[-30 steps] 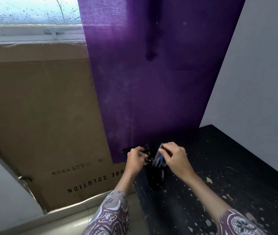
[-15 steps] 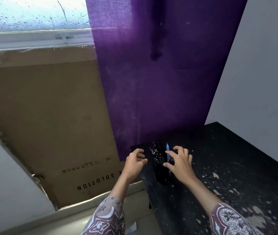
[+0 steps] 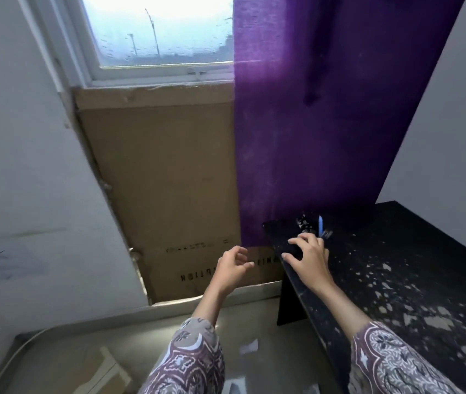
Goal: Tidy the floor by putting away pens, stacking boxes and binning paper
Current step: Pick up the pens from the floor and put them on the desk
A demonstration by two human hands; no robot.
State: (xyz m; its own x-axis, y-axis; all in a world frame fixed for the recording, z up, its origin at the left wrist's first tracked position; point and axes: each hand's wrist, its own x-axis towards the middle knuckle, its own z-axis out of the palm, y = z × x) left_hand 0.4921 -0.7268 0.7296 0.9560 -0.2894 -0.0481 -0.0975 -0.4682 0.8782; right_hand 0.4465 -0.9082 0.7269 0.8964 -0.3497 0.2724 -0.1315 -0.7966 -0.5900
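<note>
One blue pen [image 3: 320, 224] visible, upright in black holder [image 3: 308, 227] at counter [image 3: 414, 268] back edge, so pens prob done. My right hand [image 3: 308, 258] spread over holder, gripping nothing; left hand [image 3: 232, 267] loosely curled, empty. Left: 2 paper scraps [image 3: 249, 346] plus 1 flat box [image 3: 103, 371] on floor.

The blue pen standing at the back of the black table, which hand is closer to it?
Right. The right hand lies over the black table's corner just in front of the blue pen; the left hand hangs off the table's left side.
</note>
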